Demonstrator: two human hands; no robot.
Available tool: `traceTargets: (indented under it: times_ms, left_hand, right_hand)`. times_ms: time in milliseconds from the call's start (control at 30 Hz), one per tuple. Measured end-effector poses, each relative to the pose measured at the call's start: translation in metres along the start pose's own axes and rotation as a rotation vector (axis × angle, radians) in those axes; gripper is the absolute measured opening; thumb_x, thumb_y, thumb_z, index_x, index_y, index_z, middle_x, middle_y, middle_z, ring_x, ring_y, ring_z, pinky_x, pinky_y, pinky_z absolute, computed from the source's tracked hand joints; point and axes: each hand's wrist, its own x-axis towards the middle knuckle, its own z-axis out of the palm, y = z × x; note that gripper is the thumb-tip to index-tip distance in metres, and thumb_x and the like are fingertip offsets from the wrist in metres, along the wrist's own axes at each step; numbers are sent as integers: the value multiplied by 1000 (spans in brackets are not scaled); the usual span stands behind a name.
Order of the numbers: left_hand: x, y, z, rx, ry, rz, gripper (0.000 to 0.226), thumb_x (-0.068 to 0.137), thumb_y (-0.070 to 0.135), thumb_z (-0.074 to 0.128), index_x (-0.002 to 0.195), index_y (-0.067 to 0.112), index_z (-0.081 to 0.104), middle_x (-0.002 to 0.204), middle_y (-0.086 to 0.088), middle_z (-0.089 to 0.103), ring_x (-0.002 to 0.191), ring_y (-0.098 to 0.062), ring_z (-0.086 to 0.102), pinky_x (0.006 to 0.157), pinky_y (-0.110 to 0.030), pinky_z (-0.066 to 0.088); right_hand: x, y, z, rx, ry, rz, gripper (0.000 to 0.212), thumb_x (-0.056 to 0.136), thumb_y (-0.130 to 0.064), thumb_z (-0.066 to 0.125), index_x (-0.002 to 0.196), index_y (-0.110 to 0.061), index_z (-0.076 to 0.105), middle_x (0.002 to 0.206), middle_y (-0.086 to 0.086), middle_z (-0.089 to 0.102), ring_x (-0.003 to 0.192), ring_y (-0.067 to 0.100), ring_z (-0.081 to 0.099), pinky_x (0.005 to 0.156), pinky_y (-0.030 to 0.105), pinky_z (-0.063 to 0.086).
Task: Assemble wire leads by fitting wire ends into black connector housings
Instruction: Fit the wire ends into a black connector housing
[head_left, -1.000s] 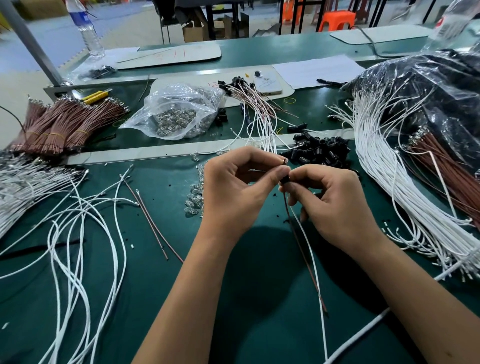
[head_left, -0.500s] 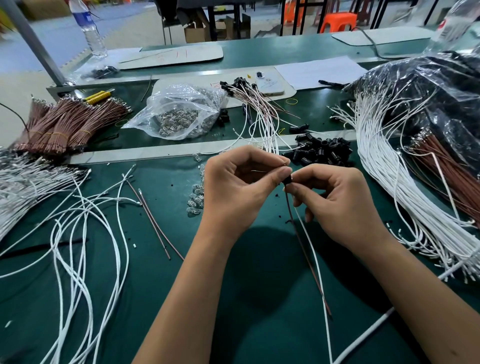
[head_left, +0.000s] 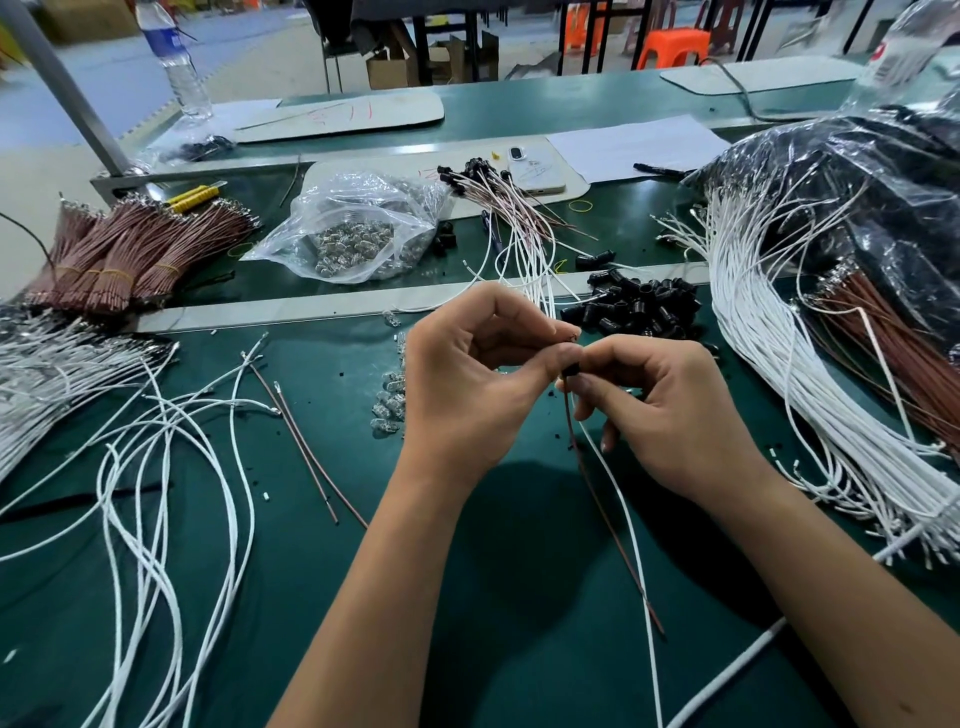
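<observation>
Your left hand (head_left: 467, 384) and right hand (head_left: 670, 410) meet above the green desk (head_left: 519, 649), fingertips curled in together around one small black housing (head_left: 571, 370). The right thumb and forefinger pinch it, while the left thumb and forefinger close on its top, where a bit of metal shows; what exactly the left fingers grip there is too small to tell. A brown wire (head_left: 613, 535) and a white wire (head_left: 631, 525) hang from the housing down toward you. Judge the housing as light, hard and smooth, so it may twist or slip: keep hold on its sides, close to the opening. The wires look thin and limp, so they will likely buckle if pushed from far back; take each just behind its metal end and feed it straight. That tip probably bends easily, so press gently. Spare housings lie in a pile (head_left: 639, 306) just beyond your hands.
</observation>
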Motion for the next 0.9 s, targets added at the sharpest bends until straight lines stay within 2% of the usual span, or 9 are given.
traceTargets:
  times_ms: [133,267,433,600,767,900]
  left_hand:
    - [-1,0,0,41,25,11,27,73,-6,85,78,9,64,84,-8,77,80,-24,77,73,-31,61]
    - [-1,1,1,82,48,30,27,73,-7,86,77,7,63,82,-8,77,78,-21,77,71,-28,60]
    - [-1,1,1,101,92,28,27,72,-8,86,74,6,63,79,-8,77,77,-22,77,71,-32,61]
    - [0,0,0,40,113,-43,28,70,-8,87,73,3,61,77,-13,76,80,-25,78,72,-35,61]
    - [0,1,-2,-61,130,-181,28,71,-7,87,73,5,62,78,-15,77,75,-22,76,67,-28,58]
    - [-1,2,1,-123,143,-218,30,73,-10,84,72,10,62,79,-14,77,72,-19,75,66,-24,56]
  right_hand:
    - [1,2,1,18,3,-3,11,93,-8,76,90,-19,77,70,4,73,49,15,63,44,27,52]
    - [0,5,1,40,0,-4,9,92,-7,77,92,-16,78,70,2,73,59,15,70,45,27,53]
    - [1,6,0,54,-11,11,8,92,-8,77,91,-15,78,70,2,74,58,10,69,44,25,53]
    - [1,4,-1,118,-16,41,4,92,-6,76,93,-10,78,70,7,74,63,18,72,46,29,54]
    - [0,1,0,129,-7,38,4,92,-4,76,94,-7,77,72,9,74,67,22,73,46,31,55]
    - [-1,-1,-1,153,-24,75,2,93,-6,75,93,-7,76,73,12,74,67,26,74,46,30,54]
